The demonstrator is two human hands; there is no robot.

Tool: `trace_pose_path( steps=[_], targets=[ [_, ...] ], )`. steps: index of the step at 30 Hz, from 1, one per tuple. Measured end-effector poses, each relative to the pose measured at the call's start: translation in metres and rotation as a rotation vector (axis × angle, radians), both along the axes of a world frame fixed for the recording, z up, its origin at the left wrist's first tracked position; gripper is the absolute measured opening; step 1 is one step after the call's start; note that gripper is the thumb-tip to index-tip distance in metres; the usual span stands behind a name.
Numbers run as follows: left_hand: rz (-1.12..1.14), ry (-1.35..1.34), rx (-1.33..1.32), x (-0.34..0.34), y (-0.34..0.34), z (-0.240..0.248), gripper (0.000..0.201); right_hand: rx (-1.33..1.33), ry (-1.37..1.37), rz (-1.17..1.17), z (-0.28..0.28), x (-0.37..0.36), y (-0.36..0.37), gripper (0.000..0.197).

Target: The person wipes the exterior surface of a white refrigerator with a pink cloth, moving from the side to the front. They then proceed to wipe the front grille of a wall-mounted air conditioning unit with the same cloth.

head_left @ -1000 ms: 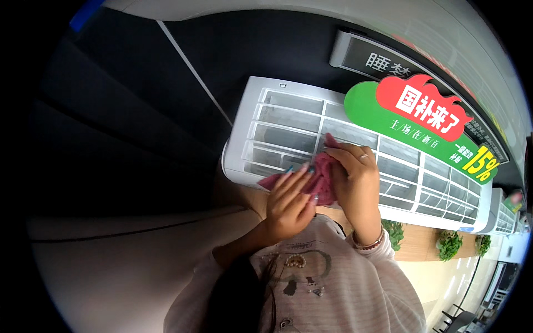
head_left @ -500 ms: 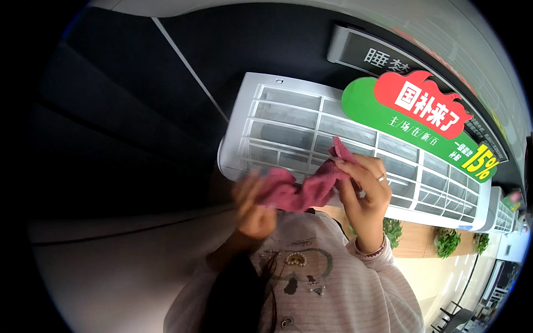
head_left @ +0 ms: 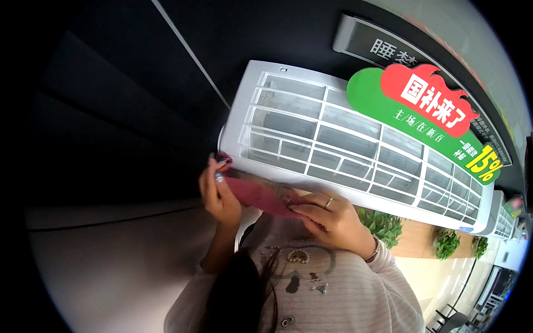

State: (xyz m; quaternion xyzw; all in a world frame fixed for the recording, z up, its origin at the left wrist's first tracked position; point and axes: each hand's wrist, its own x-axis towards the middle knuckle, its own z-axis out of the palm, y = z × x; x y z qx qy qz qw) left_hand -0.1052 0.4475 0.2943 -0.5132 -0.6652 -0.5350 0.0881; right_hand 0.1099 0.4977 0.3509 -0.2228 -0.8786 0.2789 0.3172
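A pink cloth (head_left: pixel 254 194) is stretched between my two hands, just below the near edge of a white air conditioner (head_left: pixel 355 195). My left hand (head_left: pixel 221 194) pinches one end near the unit's left corner, with a bit of cloth bunched above the fingertips. The other end is gripped by my right hand (head_left: pixel 333 219), its knuckles close under the casing. The unit's top grille (head_left: pixel 344 152) shows its white bars with grey mesh behind them.
A green and red promotional sign (head_left: pixel 422 119) stands over the unit's back edge, before a dark display plate (head_left: pixel 383 47). A black wall (head_left: pixel 139 111) rises at left. Potted plants (head_left: pixel 380 226) sit below right, and another white unit (head_left: pixel 502 213) is further along.
Both hands have moved left and the cloth has gone from twisted and bunched to pulled out flatter. My right hand has dropped from over the grille to below the unit's edge.
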Motion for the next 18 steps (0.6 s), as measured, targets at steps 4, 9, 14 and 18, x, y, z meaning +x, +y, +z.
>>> trace_pose_path(
  steps=[4, 9, 14, 18],
  targets=[
    [-0.079, 0.036, 0.121, 0.019, 0.011, -0.014, 0.027, 0.022, -0.006, -0.010, -0.006, 0.007, -0.003, 0.023],
    [0.103, -0.009, 0.093, 0.019, 0.008, -0.005, 0.026, 0.050, 0.019, -0.001, -0.001, 0.013, -0.004, 0.020],
    [-0.198, -0.978, 0.212, 0.010, -0.004, 0.028, 0.037, 0.064, 0.102, 0.003, 0.000, 0.019, -0.005, 0.023],
    [-0.930, -1.665, 0.608, 0.001, -0.013, 0.019, 0.036, 0.079, 0.178, 0.032, 0.000, 0.015, -0.005, 0.024]
  ],
)
